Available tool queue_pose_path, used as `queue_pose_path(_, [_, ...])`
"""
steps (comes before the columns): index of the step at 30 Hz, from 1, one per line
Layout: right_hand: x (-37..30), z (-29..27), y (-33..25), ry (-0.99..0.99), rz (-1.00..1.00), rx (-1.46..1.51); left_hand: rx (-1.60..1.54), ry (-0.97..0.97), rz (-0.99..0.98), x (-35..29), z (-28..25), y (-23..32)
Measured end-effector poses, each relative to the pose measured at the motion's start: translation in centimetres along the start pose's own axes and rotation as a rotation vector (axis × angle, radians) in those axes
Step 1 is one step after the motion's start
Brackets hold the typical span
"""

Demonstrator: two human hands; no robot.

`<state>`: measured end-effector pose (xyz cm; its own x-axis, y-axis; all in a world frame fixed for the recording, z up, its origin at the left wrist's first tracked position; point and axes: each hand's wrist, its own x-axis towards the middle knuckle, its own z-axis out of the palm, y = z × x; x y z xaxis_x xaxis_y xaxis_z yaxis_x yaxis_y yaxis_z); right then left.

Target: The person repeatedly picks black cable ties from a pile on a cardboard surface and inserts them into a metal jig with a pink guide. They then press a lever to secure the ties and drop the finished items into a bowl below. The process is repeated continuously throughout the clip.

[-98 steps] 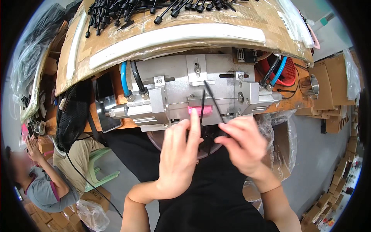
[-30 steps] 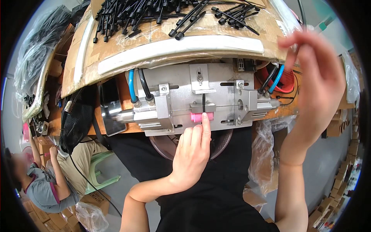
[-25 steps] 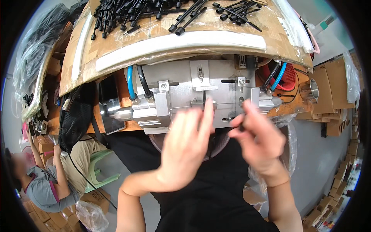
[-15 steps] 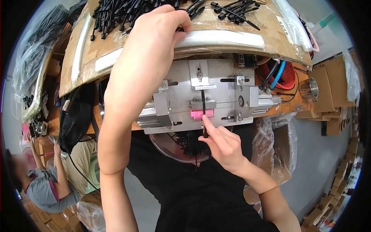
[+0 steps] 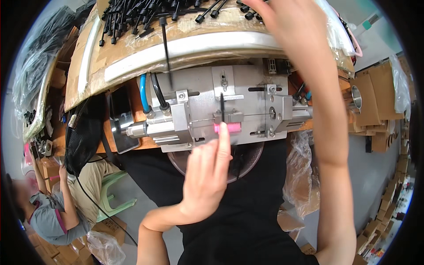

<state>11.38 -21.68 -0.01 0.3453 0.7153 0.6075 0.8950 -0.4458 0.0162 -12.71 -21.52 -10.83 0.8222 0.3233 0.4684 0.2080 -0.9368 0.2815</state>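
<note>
My left hand is at the metal fixture, index finger stretched out and the other fingers curled. Its fingertip meets a thin black rod standing across the middle of the fixture, beside a pink cylinder. The rod's near end is hidden by the hand. My right hand reaches over the cardboard at the upper right, by loose black rods with capped ends. Its fingers are partly cut off by the picture's top edge, so what they hold does not show.
A heap of black capped rods lies on the cardboard; one rod hangs across its front edge. Below the fixture sits a clear basin. A phone lies at the left. Another person sits beyond it.
My hands have swapped places: the left came down from the heap to the fixture, while the right left the fixture and went up to the cardboard.
</note>
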Motion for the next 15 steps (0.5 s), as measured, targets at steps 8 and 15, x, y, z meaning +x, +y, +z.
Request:
queue_pose_path(8, [7.2, -2.2, 0.2, -0.360, 0.276, 0.187, 0.100, -0.129, 0.028, -0.4, 2.9, 1.0])
queue_pose_path(15, [-6.0, -4.6, -1.3, 0.123, 0.326, 0.878, 0.011, -0.186, -0.003, -0.5, 1.7, 0.3])
